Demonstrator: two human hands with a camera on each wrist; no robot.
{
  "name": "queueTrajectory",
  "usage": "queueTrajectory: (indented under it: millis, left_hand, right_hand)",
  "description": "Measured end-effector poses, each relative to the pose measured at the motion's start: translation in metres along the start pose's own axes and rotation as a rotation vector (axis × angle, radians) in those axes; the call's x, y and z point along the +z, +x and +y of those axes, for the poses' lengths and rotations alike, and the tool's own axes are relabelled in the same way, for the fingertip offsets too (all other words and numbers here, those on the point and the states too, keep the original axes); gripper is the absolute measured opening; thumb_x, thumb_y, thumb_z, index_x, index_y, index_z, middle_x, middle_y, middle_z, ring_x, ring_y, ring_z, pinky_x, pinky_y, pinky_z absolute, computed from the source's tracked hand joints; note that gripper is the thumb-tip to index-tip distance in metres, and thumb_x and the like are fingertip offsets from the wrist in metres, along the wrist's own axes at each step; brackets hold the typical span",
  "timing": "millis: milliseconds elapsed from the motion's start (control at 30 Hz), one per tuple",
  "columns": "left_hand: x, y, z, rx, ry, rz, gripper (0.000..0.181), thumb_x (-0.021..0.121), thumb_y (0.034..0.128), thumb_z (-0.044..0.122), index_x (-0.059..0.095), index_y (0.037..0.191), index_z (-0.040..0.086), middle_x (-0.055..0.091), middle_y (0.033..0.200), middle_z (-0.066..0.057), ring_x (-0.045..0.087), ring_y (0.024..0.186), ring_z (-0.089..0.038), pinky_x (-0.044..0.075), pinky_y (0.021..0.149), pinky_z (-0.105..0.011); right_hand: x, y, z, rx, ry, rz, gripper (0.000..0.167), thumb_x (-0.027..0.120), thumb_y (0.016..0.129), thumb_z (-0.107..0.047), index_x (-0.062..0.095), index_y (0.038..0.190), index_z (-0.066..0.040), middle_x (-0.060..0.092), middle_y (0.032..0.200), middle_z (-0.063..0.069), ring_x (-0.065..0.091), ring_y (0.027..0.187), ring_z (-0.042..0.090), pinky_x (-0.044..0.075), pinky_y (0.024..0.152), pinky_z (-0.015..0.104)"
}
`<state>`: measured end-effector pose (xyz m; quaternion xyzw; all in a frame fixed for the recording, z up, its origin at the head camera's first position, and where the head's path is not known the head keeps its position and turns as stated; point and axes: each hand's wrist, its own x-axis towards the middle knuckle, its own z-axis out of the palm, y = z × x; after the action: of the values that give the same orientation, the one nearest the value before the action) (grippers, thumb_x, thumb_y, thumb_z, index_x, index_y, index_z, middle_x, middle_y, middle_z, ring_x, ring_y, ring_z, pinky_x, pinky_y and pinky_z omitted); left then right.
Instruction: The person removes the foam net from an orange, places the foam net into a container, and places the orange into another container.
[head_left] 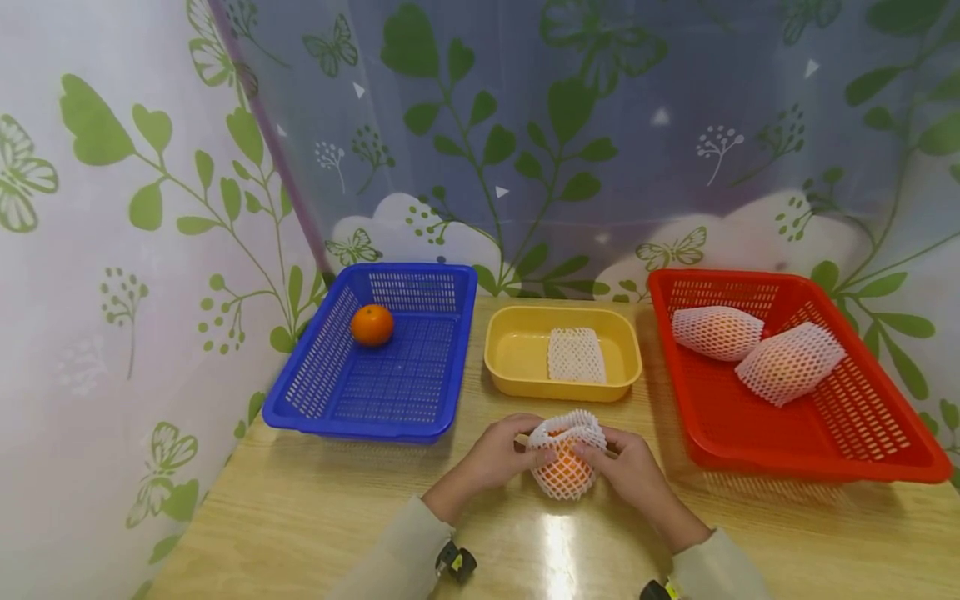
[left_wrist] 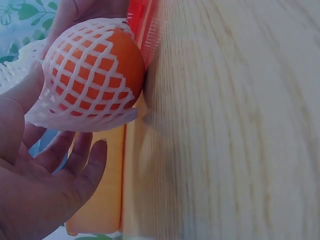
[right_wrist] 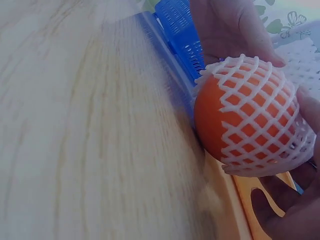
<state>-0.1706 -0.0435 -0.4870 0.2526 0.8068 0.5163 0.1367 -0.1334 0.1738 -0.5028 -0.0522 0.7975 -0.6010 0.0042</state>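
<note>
An orange (left_wrist: 132, 62) sits inside a white foam net sleeve (head_left: 583, 423) above the near middle of the wooden table. Its lower end shows bare in both wrist views, while the sleeve's loose rim stands up at the top in the head view. My left hand (head_left: 495, 454) pinches the sleeve from the left, thumb on the near side. From the right, my right hand (head_left: 636, 471) pinches it too, its thumb (right_wrist: 309, 110) against the net. Some fingertips are hidden behind the fruit.
A blue basket (head_left: 442, 400) at left holds one bare orange (head_left: 372, 325). Behind the hands stands a yellow tray (head_left: 517, 387) with a flat foam net (head_left: 576, 356). The red basket (head_left: 750, 442) at right holds two netted fruits (head_left: 717, 332). A patterned curtain hangs behind.
</note>
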Motion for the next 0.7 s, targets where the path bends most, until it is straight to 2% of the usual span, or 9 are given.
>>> queueTrajectory:
  millis: [200,467,600,700]
  left_hand:
    - [0.0006,0.0002,0.002,-0.005,-0.04,-0.023,0.037,0.07,0.0906,0.019,0.063,0.124,0.005,0.061,0.126,-0.009,0.058,0.112,-0.019,0.053,0.085,-0.024]
    - [0.0021,-0.0001,0.0031,-0.027,-0.045,-0.041,0.045,0.071,0.0897,0.021,0.059,0.131,0.006,0.061,0.129,-0.009,0.06,0.114,-0.022,0.053,0.087,-0.026]
    - [0.0026,0.0001,0.001,-0.022,-0.028,-0.025,0.045,0.072,0.0893,0.02,0.06,0.129,0.004,0.062,0.127,-0.012,0.062,0.109,-0.024,0.053,0.085,-0.025]
    - [0.0023,-0.0002,-0.0009,-0.02,-0.03,-0.011,0.043,0.073,0.0888,0.019,0.062,0.127,0.004,0.062,0.124,-0.012,0.061,0.107,-0.023,0.053,0.084,-0.024]
  right_hand:
    - [-0.0022,0.0009,-0.0012,-0.039,-0.007,0.017,0.028,0.073,0.087,-0.015,0.071,0.11,0.002,0.071,0.106,0.012,0.062,0.096,0.003,0.051,0.083,0.021]
    - [-0.0013,-0.0001,-0.0065,0.011,-0.051,0.119,0.029,0.075,0.086,-0.025,0.075,0.107,-0.004,0.073,0.104,0.007,0.064,0.096,0.006,0.051,0.082,0.021]
    - [-0.0008,0.0002,-0.0066,0.011,-0.04,0.119,0.028,0.075,0.086,-0.023,0.074,0.106,-0.003,0.073,0.102,0.008,0.064,0.092,0.007,0.053,0.079,0.023]
    - [-0.0003,-0.0001,-0.0068,0.013,-0.052,0.094,0.03,0.075,0.087,-0.023,0.072,0.109,-0.003,0.072,0.105,0.008,0.063,0.096,0.009,0.053,0.087,0.032]
